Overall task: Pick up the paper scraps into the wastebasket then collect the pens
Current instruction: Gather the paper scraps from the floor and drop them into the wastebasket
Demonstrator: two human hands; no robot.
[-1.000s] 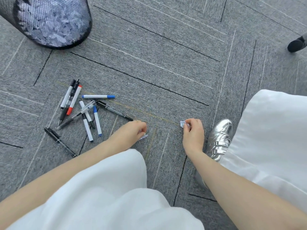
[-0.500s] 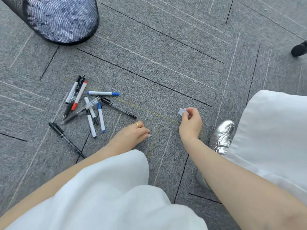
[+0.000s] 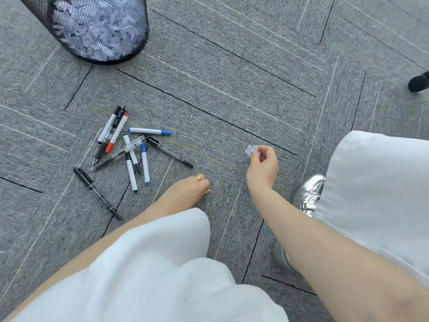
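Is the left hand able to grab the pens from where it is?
Probably yes. The left hand rests closed on the carpet beside the pens, with bare floor between them. It may hide a scrap, so it might need emptying first.

Bare carpet (image 3: 232,73) lies open toward the wastebasket (image 3: 97,26); pens (image 3: 130,149) seemingly crowd the left.

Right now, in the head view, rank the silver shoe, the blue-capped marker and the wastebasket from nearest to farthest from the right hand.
1. Silver shoe, just right of the right hand and nearer the person.
2. Blue-capped marker, to the left, top of the pen pile.
3. Wastebasket, far upper left.
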